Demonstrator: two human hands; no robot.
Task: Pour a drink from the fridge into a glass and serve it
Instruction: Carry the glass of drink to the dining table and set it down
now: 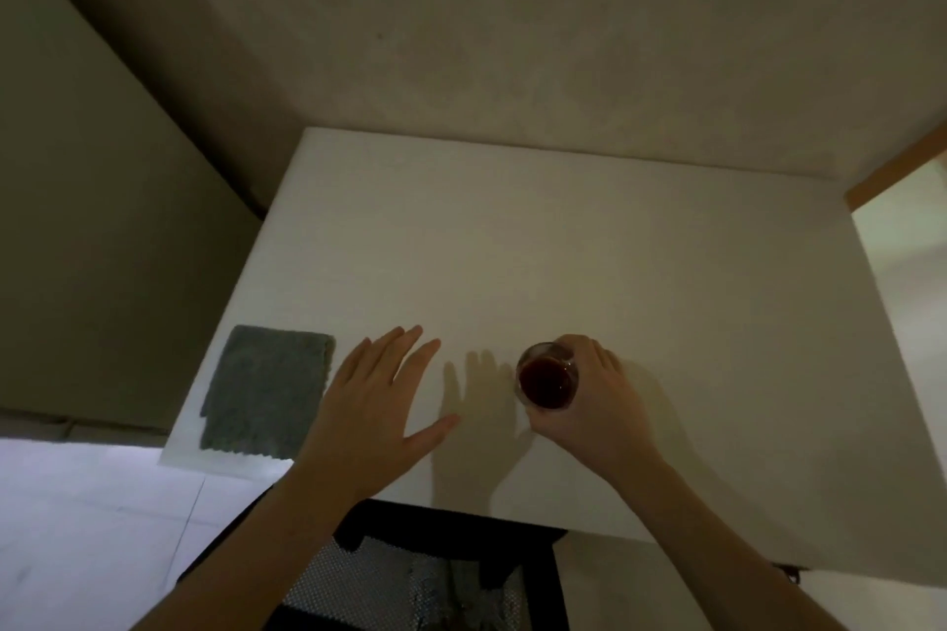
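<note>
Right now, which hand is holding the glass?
The right hand grips the glass of dark drink; the left hand is open and empty, beside the grey cloth.

Dim, yellowish and grainy overall, with brighter, cooler light on the pale floor (pixel 77 518) at lower left and through the opening at far right. Soft double shadows of the left hand (pixel 379 405) and right hand (pixel 599 400) thrown forward and rightward across the white table (pixel 563 246), suggesting light from behind and to the left. Mild softness throughout, wide-angle bending of the table edges and walls toward the corners, no glare, dark liquid in the glass (pixel 547 377) nearly black.
</note>
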